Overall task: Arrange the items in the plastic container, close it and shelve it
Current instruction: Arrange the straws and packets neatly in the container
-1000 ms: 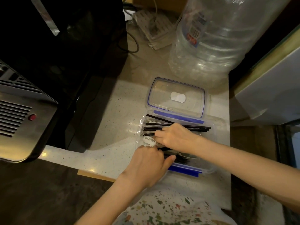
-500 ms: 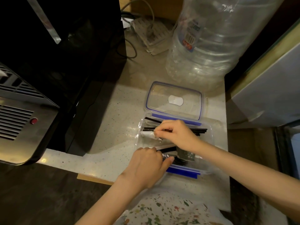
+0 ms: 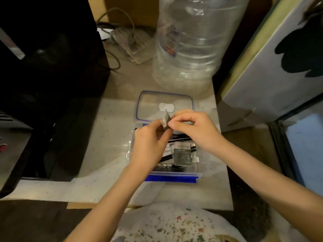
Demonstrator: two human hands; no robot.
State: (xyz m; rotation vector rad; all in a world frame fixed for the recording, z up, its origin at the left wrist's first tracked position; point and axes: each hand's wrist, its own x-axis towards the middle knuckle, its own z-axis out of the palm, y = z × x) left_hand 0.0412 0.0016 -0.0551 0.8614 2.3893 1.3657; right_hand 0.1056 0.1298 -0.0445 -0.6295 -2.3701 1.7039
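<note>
Plastic container (image 3: 198, 169) sits open on the table (image 3: 104, 137), dead centre of view, blue latch flap at its 6 o'clock edge. Lid (image 3: 164, 105) lies flat on the table just beyond it at 12 o'clock, touching or nearly touching the container's far rim (can't tell which). Inside: black sticks (image 3: 180, 137) lying roughly across, plus a grey packet (image 3: 182, 155) toward the 3 o'clock side.

Both hands are raised above the container. Left hand (image 3: 148, 147) and right hand (image 3: 195, 130) meet over its far half, pinching a small sachet (image 3: 166, 120) between them. Fingers closed on it from both sides, thumb and forefinger each. Sachet stands edge-up, tilted (print too blurred to read).

Step in hand, by my read: sorting or straightening this sachet before laying it back in. To do it well, lay it flat beside the grey packet, not on the sticks, so nothing rides above the rim. Keep the sticks parallel and inside the walls, or the lid won't seat. Lid and shelving not yet done.

Further out: big clear water bottle (image 3: 192, 41) at 12 o'clock behind the lid, black appliance (image 3: 43, 67) at 9–10 o'clock, power strip (image 3: 131, 42) at 11 o'clock.
</note>
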